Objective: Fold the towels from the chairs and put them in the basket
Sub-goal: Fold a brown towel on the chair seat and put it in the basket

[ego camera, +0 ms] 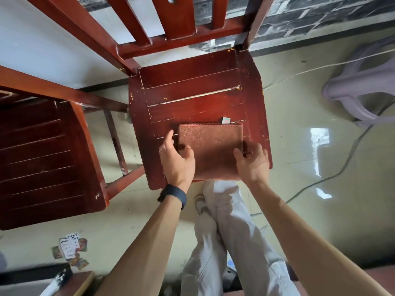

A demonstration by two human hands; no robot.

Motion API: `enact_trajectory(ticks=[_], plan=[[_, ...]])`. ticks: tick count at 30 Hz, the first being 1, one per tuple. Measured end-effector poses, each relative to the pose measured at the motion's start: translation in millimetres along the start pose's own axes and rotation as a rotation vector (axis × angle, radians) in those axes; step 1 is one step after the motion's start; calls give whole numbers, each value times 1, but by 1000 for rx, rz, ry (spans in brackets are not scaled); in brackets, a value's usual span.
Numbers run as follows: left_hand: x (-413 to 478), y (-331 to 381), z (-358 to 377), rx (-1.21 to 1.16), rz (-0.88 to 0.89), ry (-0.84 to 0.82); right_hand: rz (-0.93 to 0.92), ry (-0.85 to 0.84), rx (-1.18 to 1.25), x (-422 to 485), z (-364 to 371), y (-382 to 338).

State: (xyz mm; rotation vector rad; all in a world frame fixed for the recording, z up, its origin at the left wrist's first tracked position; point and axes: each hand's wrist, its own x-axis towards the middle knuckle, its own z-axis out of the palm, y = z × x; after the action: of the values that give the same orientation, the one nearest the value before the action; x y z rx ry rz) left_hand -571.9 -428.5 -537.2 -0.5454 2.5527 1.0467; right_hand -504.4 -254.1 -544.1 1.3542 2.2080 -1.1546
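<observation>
Pale shiny floor (299, 150) lies under a red-brown wooden chair (192, 97) that stands by the wall. On the front half of its seat rests the folded brown towel (211, 150), flat, with its near edge at the seat's front edge. The left hand (177, 161) is at the towel's left side, thumb on the cloth and forefinger straight along the edge; if it really grips, I cannot tell. The right hand (253, 162) pinches the right edge, thumb on top and fingers curled round it. The towel lies between both hands. A second chair (42, 159) stands just beside, on the left.
</observation>
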Motion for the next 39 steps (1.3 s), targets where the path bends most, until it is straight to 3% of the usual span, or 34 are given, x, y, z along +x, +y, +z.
enact_trajectory(ticks=[2, 5, 11, 17, 24, 30, 39], plan=[[7, 5, -2, -46, -253, -94, 145, -101, 74, 7, -5, -5], [23, 6, -8, -26, -371, -188, 255, -181, 105, 19, -9, -11], [46, 8, -27, -127, -418, -450, 255, -334, 171, 30, -17, -6], [42, 8, -51, -230, -377, -552, 247, -355, 369, 14, -23, -7], [-2, 57, -109, -432, -311, -682, 278, -649, 721, -33, -98, -23], [-83, 152, -168, -489, -177, -844, 102, -578, 832, -129, -232, -52], [-251, 321, -212, -436, 186, -1114, -166, -182, 1001, -302, -425, -22]])
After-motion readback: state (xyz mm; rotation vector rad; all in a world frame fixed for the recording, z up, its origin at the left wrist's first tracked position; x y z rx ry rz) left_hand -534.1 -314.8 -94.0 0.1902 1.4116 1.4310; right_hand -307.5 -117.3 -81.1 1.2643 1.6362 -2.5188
